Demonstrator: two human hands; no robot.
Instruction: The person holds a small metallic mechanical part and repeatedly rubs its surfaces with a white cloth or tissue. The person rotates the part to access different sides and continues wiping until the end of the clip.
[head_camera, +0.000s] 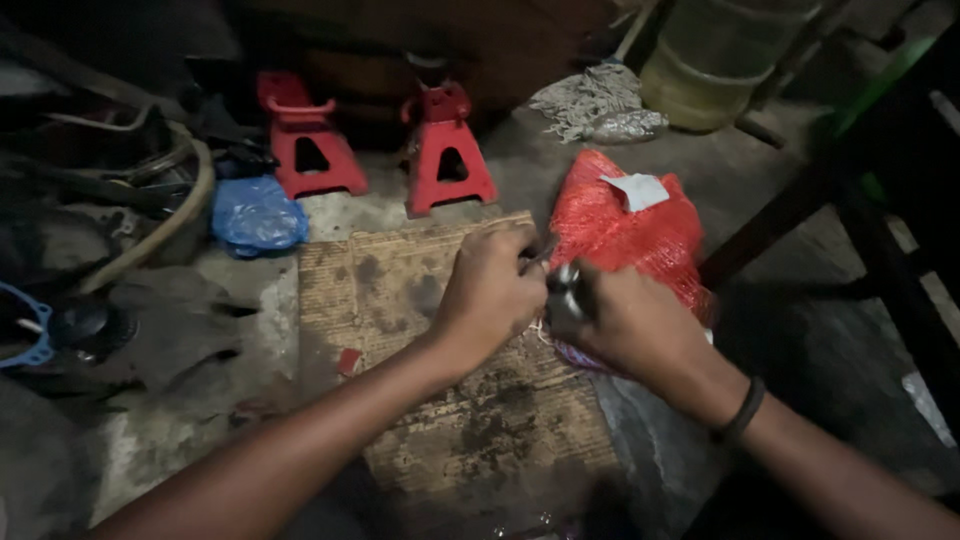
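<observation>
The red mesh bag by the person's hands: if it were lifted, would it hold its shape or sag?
The red mesh bag would probably sag: its netting looks soft and creased. It seems light for its size, though its contents are hidden. It is unlikely to roll, since it lies slumped flat on the floor.

Ahead of the left hand (490, 295), bare cardboard (400, 280) lay open up to two red jack stands (445, 150). A red mesh sack (630, 230) crowded just beyond the right hand (625, 320). Hoses (150, 215) and a blue bag (255, 215) blocked the far left.
</observation>
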